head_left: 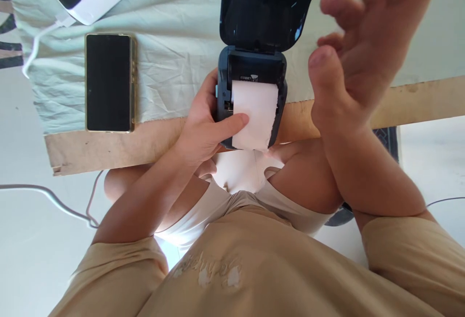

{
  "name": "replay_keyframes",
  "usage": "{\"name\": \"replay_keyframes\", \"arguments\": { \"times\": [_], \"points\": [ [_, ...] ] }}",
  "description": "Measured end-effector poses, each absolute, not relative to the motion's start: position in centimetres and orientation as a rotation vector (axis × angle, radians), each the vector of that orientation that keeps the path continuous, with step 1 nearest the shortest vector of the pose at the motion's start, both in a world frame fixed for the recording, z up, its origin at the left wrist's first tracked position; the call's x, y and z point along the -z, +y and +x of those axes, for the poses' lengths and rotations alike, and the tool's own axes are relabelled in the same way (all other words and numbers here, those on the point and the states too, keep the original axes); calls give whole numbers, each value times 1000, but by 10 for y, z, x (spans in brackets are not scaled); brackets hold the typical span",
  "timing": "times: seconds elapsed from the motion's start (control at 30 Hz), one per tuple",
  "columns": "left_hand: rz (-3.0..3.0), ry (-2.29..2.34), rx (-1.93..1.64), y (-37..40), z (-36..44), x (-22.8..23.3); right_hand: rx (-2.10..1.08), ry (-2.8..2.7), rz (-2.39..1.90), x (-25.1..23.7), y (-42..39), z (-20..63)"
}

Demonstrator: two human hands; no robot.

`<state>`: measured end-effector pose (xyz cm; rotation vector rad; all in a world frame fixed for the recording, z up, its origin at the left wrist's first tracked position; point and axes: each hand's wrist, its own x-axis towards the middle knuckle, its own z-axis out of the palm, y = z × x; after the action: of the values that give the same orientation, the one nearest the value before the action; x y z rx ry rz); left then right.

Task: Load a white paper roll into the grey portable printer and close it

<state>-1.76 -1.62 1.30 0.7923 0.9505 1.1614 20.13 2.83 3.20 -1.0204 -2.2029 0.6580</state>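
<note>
The left hand (203, 130) holds the small dark printer (250, 89) at the table's (109, 150) near edge, thumb pressing the white paper (254, 113). The right hand (363, 46) floats above, fingers spread, maybe blurry. 1 phone (108, 82) lies nearby.

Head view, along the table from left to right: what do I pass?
White cable → phone → left hand → printer with its paper → right hand, raised and open.
</note>
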Motion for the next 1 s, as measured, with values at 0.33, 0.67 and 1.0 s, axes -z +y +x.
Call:
{"name": "replay_keyframes", "arguments": {
  "times": [0.33,0.67,1.0],
  "points": [
    [851,869,-1100,-12,-22,-7,-525,-1623,-894,-29,18,173],
    [727,967,-1145,-16,-19,-10,-419,-1945,-750,-8,36,181],
    [682,1017,-1204,-25,-2,-24,-956,-1980,-844,-2,28,171]
  ]
}}
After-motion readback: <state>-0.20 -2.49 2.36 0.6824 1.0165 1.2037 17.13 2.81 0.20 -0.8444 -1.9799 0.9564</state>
